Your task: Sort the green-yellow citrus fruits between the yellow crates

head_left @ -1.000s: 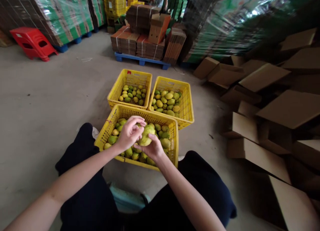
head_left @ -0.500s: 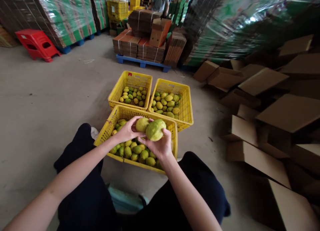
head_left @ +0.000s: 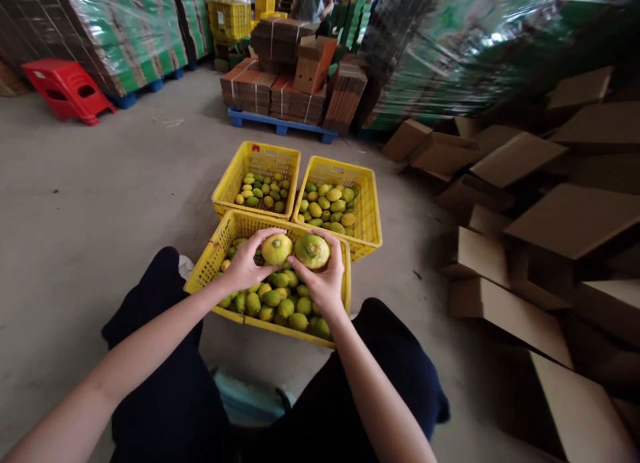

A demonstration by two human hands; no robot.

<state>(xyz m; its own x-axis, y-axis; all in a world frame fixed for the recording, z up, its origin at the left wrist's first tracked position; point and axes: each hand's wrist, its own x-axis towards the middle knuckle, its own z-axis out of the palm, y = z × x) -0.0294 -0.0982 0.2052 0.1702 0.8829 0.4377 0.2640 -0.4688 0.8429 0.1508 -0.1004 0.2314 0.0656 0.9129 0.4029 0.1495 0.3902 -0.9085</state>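
Above the near yellow crate [head_left: 200, 276], my left hand [head_left: 249, 263] is closed around a yellow lemon [head_left: 277, 249], thumb below and fingers over the top. My right hand [head_left: 327, 279] grips a larger, greener lemon [head_left: 313, 251] beside it, one end turned towards me. The two fruits are held side by side, almost touching. Below them the crate holds many green and yellow lemons [head_left: 286, 308]; my hands hide part of this pile.
Behind stand a left yellow crate [head_left: 227, 183] and a right yellow crate [head_left: 370, 209], both with lemons. Cardboard boxes [head_left: 530, 316] lie heaped at right. Further off are a red stool [head_left: 67, 89], a blue pallet [head_left: 280, 125] with flattened cartons, wrapped stacks [head_left: 125, 36] and a person [head_left: 313, 3].
Both lemons have been turned so their ends face me. My hands have drawn slightly apart, and the lemons now sit side by side instead of overlapping. The view has shifted slightly.
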